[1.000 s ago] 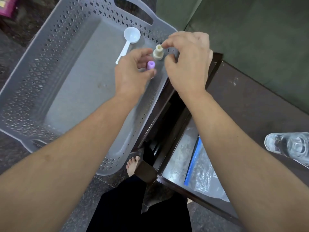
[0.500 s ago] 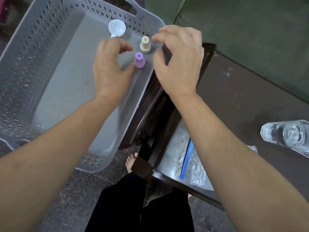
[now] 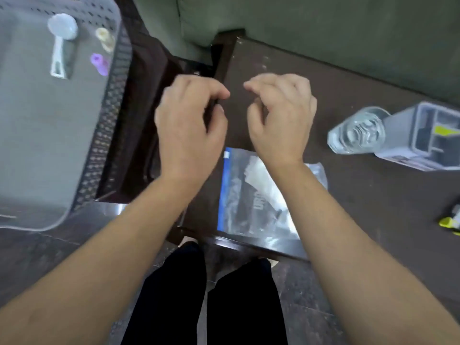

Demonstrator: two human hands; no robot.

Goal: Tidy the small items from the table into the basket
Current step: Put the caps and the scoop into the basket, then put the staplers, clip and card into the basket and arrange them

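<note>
— Where are the small items?
— Inside the basket (image 3: 117, 78): scoop (image 3: 61, 43), cream cap (image 3: 105, 38), purple cap (image 3: 99, 63).
— And the hands?
— Right of the basket, left hand (image 3: 189, 130) and right hand (image 3: 281, 120) (fingers loosely curled, empty) above the counter (image 3: 348, 195).

The grey perforated basket (image 3: 109, 115) sits to the left of the dark desk (image 3: 361, 210). Inside it, near its right wall, lie a white scoop (image 3: 61, 43), a cream-coloured small bottle (image 3: 105, 39) and a purple small bottle (image 3: 99, 63). The left hand (image 3: 189, 128) hovers over the desk's left edge, fingers curled and holding nothing. The right hand (image 3: 281, 118) hovers over the desk just beside it, likewise curled and empty. On the desk, a clear zip bag (image 3: 251, 195) with a blue strip lies under the right forearm; a clear glass (image 3: 358, 131) and a grey box (image 3: 428, 138) stand farther right.
</note>
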